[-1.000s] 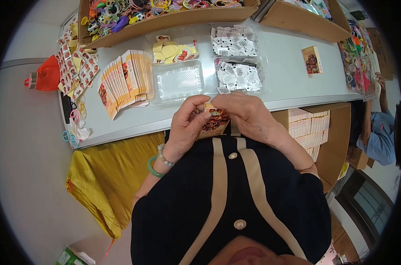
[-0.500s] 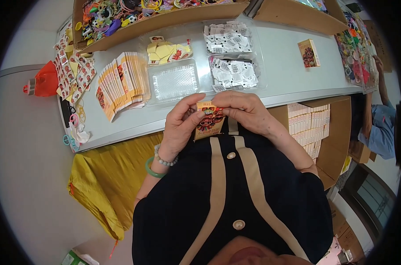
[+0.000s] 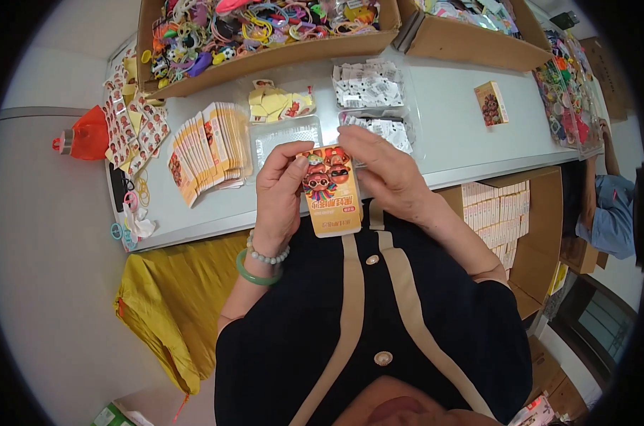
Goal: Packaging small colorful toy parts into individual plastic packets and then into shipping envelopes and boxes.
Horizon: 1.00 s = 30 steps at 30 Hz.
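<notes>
In front of my chest is a small yellow-orange card box (image 3: 329, 195) printed with cartoon figures, its printed face turned up toward me. My left hand (image 3: 283, 181) pinches its left edge, thumb on the face and fingers behind. At the box's upper right corner, my right hand (image 3: 389, 167) has its fingers stretched out along the edge; whether they press on it is hard to see. A fanned stack of flat orange-and-white cartons (image 3: 208, 153) lies on the table to the left. Another small box (image 3: 491, 104) stands on the table at the right.
A clear divided tray (image 3: 286, 131) holds yellow sticker pieces (image 3: 283, 104) and white barcode slips (image 3: 368, 84). Behind it are cardboard boxes of colourful trinkets (image 3: 265, 32). Sticker sheets (image 3: 134, 121) lie far left. An open carton (image 3: 535, 234) of packed boxes stands right, near another person's blue sleeve (image 3: 609, 213).
The card box has tilted so its whole face shows. My right hand has let go of its pinch at the top, its fingers straightening upward. My left hand keeps hold.
</notes>
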Available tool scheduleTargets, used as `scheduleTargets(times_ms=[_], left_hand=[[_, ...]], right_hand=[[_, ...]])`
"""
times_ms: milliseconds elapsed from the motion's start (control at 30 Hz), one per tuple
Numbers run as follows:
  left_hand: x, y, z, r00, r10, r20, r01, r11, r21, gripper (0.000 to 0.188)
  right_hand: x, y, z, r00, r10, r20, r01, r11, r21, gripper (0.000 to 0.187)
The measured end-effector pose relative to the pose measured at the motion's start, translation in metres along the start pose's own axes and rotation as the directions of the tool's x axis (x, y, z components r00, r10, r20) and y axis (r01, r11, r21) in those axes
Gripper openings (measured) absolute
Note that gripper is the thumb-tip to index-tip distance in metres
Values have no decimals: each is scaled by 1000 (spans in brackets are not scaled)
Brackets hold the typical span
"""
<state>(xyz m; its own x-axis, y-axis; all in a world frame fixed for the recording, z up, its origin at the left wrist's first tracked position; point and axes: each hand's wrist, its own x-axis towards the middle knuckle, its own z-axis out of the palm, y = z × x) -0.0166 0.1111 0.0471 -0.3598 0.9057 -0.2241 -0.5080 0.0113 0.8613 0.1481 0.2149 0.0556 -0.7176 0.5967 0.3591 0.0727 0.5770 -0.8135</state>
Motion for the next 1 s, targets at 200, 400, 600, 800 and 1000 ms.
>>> scheduleTargets(times_ms=[200,400,600,800,1000], left_hand=[[17,9,7,976,-167,140,191,964,-186,25],[18,31,4,939,117,323,-201,949,241,46],[39,37,14,946,48,322,-135,958,253,46],[56,39,19,950,-39,309,-12,987,162,42],[68,22,19,978,8,210,-14,1000,28,44]], right_hand=[[13,12,-11,951,-293,93,308,916,-256,44],[26,2,-28,955,235,179,-263,953,148,26],[39,1,-34,911,299,286,-350,925,149,35],[91,28,-97,966,138,217,-111,985,-132,30],[208,156,-174,884,468,11,-233,460,-857,32]])
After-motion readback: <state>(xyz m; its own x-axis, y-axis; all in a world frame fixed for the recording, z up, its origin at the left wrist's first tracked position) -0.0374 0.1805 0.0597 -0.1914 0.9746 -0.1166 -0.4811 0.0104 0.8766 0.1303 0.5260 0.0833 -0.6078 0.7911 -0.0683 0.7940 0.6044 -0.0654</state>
